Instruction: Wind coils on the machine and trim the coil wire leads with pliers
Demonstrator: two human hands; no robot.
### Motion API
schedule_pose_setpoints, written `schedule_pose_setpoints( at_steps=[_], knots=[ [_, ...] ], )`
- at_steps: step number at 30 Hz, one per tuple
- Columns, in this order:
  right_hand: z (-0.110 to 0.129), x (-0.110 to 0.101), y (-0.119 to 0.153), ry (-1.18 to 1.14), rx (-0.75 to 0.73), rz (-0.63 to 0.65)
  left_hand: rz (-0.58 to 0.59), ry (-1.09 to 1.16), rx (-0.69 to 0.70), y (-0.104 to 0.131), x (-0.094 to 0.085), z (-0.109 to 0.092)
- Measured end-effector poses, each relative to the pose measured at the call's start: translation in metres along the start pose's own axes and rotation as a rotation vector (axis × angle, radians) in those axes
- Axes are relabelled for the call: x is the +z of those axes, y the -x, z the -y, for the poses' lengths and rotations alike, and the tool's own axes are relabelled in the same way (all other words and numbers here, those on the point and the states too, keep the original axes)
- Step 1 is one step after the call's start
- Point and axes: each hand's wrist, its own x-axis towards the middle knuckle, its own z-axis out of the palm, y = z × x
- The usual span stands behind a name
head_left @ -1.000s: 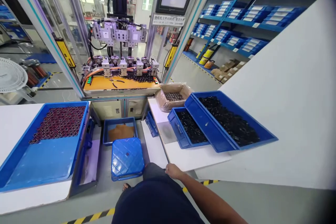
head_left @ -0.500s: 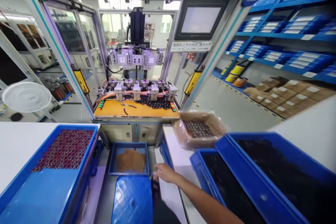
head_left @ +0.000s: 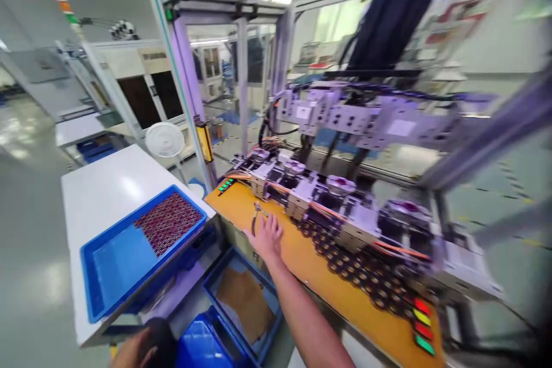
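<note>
My right hand point(head_left: 268, 237) reaches over the orange work surface point(head_left: 297, 259), its fingers apart, touching or just above the pliers point(head_left: 255, 219). Low in the view, my left hand point(head_left: 133, 351) is cut off by the bottom edge beside a dark rounded thing; its fingers are mostly hidden. Many dark ring-shaped parts point(head_left: 353, 261) lie in rows along the machine's clamping stations point(head_left: 302, 198). Left of the machine, a blue tray point(head_left: 116, 264) holds small dark red parts point(head_left: 172, 221) at its far end.
A white table point(head_left: 125, 172) bears the blue tray. Below the work surface a blue bin point(head_left: 215, 293) holds brown cardboard point(head_left: 244, 302), with a blue stool-like top point(head_left: 207, 342) near it. Coloured buttons point(head_left: 422, 325) sit at the right end.
The view has turned left and come closer to the machine. My right hand has moved from beside the blue top up to the pliers, and its fingers have opened.
</note>
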Motion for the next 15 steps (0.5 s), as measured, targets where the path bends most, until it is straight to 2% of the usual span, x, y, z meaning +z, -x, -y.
schedule_pose_setpoints(
  at_steps=[3, 6, 8, 11, 15],
  knots=[
    [-0.007, 0.01, 0.0, -0.006, -0.056, -0.005, -0.037, -0.02, 0.017, -0.012, -0.008, -0.008],
    [-0.014, 0.021, -0.001, -0.003, -0.051, -0.04, -0.023, -0.006, 0.12, -0.05, -0.005, -0.025],
    [-0.019, 0.029, -0.004, 0.012, -0.027, -0.069, 0.013, 0.018, 0.237, -0.093, 0.0, -0.04],
    [-0.025, 0.04, -0.011, 0.037, -0.014, -0.099, 0.092, 0.062, 0.468, -0.173, 0.005, -0.065],
    [-0.022, 0.042, -0.025, 0.072, 0.009, -0.128, 0.212, 0.134, 0.747, -0.274, -0.009, -0.104]
  ],
)
